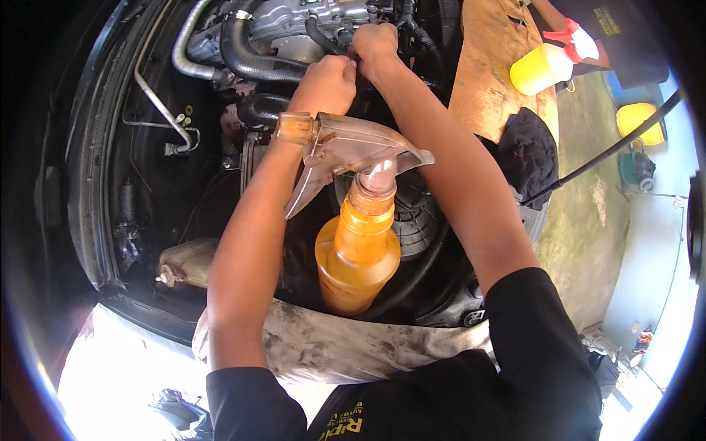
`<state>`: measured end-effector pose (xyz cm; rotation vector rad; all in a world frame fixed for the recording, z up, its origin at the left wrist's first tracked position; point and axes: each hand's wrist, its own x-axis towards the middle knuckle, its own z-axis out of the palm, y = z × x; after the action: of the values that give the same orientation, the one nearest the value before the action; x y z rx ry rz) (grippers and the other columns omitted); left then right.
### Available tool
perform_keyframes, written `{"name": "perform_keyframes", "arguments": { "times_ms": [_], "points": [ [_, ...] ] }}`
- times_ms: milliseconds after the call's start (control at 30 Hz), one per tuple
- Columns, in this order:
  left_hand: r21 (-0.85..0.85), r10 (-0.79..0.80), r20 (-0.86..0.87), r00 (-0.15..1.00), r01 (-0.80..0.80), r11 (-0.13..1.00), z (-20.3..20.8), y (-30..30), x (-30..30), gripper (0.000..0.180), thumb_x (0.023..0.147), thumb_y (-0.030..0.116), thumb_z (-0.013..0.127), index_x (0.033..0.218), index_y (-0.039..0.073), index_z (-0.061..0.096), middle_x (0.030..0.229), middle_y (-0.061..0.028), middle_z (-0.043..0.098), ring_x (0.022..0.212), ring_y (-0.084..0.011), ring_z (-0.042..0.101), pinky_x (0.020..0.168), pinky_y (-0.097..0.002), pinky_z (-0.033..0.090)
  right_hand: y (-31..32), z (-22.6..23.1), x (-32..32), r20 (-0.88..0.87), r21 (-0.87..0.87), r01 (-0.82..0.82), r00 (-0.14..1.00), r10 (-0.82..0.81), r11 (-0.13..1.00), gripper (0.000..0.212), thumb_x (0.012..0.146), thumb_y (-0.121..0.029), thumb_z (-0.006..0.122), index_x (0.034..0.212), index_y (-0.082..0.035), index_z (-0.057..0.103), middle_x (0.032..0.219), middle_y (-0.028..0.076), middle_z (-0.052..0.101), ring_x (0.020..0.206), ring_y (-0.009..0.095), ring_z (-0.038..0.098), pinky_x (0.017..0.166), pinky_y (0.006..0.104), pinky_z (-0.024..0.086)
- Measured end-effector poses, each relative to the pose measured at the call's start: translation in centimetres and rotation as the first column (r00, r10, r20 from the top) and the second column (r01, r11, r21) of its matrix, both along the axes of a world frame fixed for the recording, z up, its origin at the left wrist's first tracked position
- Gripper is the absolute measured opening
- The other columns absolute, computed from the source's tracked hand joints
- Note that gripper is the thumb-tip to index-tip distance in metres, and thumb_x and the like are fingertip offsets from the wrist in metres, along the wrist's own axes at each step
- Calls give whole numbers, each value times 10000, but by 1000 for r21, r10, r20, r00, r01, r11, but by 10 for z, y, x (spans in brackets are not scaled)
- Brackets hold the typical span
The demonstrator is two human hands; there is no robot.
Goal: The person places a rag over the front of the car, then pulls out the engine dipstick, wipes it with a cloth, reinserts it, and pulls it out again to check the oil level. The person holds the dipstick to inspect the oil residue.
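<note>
Both my arms reach forward over a car's engine bay. My left hand (pixel 324 86) is closed in a fist beside a thick black hose (pixel 257 65) with a metal clamp. Close against it, slightly farther and to the right, my right hand (pixel 376 42) is also curled shut near a thinner black hose (pixel 321 35). Whatever the fingers grip is hidden behind the hands. Ahead of them lies the grey metal engine (pixel 283 22). Between my forearms stands a spray bottle (pixel 355 257) of orange liquid, its clear trigger head (pixel 353 143) near my left wrist.
A stained cloth (pixel 331 342) covers the front edge before me. Right of the bay, a brown board (pixel 482 81) carries a yellow spray bottle (pixel 540 70) and a dark rag (pixel 529 154). Another person's arm (pixel 548 15) shows there. A black rod (pixel 610 147) slants across the right.
</note>
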<state>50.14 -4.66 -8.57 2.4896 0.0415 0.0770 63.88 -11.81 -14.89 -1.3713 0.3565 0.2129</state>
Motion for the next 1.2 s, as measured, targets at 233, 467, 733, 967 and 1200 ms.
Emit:
{"name": "perform_keyframes", "arguments": {
  "times_ms": [233,467,733,967,1200],
  "points": [
    [-42,-63,-33,997,61,997,1,0,-2,369,1034,263,541,1041,-75,690,925,-341,675,930,-515,666,839,-507,521,3,-26,11,-6,-68,58,998,-59,996,245,888,49,542,1123,107,576,931,224,684,781,332,709,584,528,551],
    [-240,-34,-264,964,-32,970,7,-13,-2,314,964,217,563,1006,-39,740,994,-333,679,1015,-517,661,884,-534,544,-13,-14,14,105,-731,-168,930,353,661,444,900,-80,647,1272,135,531,1261,304,651,1145,410,688,904,466,594],
    [-179,-24,-143,989,-2,984,-7,-1,2,344,921,274,593,1012,-19,750,989,-322,692,1005,-506,675,873,-520,556,-19,2,8,67,-586,-195,956,287,786,486,908,-174,654,1286,126,598,1298,360,637,1249,448,644,989,464,578],
    [-509,137,-18,990,-127,851,35,19,3,291,1023,246,610,1164,37,754,1044,-42,772,833,-113,692,736,-260,515,-6,-58,41,116,-964,-12,878,465,264,156,857,-147,668,892,-84,808,906,140,774,906,273,759,747,399,610],
    [-525,15,648,761,432,733,198,107,-92,335,1063,361,595,1213,98,738,1136,-11,734,1008,-150,658,921,-318,484,21,-9,-25,65,-591,-318,897,436,742,213,904,-93,646,805,50,769,763,168,753,725,246,765,582,332,573]
  ]
}}
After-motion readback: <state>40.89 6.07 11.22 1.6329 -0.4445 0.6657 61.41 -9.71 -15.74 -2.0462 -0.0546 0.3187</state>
